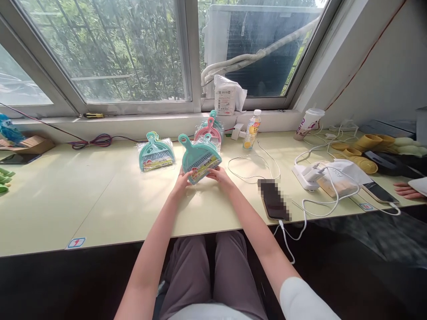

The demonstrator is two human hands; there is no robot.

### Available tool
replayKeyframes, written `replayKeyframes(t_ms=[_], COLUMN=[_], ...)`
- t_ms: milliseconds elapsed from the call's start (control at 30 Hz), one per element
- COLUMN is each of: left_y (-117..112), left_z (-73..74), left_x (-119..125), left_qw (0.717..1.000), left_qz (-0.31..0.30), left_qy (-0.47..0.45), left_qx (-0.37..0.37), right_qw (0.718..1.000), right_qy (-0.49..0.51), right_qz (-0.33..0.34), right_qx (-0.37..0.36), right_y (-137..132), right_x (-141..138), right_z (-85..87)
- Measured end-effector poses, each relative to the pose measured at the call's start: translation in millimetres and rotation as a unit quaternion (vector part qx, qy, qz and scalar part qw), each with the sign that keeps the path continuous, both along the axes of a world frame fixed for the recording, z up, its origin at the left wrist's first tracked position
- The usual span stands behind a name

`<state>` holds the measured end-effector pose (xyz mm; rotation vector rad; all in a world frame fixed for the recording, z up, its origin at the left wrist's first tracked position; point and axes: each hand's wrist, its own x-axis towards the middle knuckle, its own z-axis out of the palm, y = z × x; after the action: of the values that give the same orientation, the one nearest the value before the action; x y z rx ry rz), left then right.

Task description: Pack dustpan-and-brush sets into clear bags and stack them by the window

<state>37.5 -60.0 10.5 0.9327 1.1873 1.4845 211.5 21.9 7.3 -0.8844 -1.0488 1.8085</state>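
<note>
My left hand (183, 181) and my right hand (220, 175) grip the lower edge of a teal mini dustpan-and-brush set (199, 158) wrapped in clear plastic, tilted up just above the pale yellow table (110, 204). Left of it lies another packaged teal set (156, 154), flat on the table. Behind it is a pile of pink and teal sets (210, 129) near the window sill.
A phone (273, 200) on a white cable lies to the right, with a power strip (308, 175), a white bag, a drink bottle (252, 129) and a cup (309, 122). Yellow dishes (365, 149) and another person's hand (407, 190) are far right. Coloured wires (91, 141) run along the sill.
</note>
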Motion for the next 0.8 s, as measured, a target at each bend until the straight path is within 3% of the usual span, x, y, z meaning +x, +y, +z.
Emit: replayKeyframes(t_ms=[333, 600, 700, 800], left_y=[-17, -7, -2, -1], left_z=[21.7, 9.8, 7.9, 7.4], left_x=[9, 1, -7, -18], left_qw=[0.996, 0.999, 0.999, 0.996], left_qz=[-0.081, -0.041, -0.007, 0.042], left_qy=[0.027, -0.02, -0.043, -0.082], left_qx=[0.007, -0.002, -0.004, -0.021], right_qw=[0.999, 1.0, 0.995, 0.96], right_qy=[0.017, -0.016, -0.083, -0.175], right_qz=[-0.029, 0.026, 0.013, -0.084], right_qx=[-0.007, -0.006, 0.049, 0.203], right_y=[-1, 0, 3, 2], right_x=[-3, -2, 8, 19], right_z=[-4.4, -3.4, 0.9, 7.6])
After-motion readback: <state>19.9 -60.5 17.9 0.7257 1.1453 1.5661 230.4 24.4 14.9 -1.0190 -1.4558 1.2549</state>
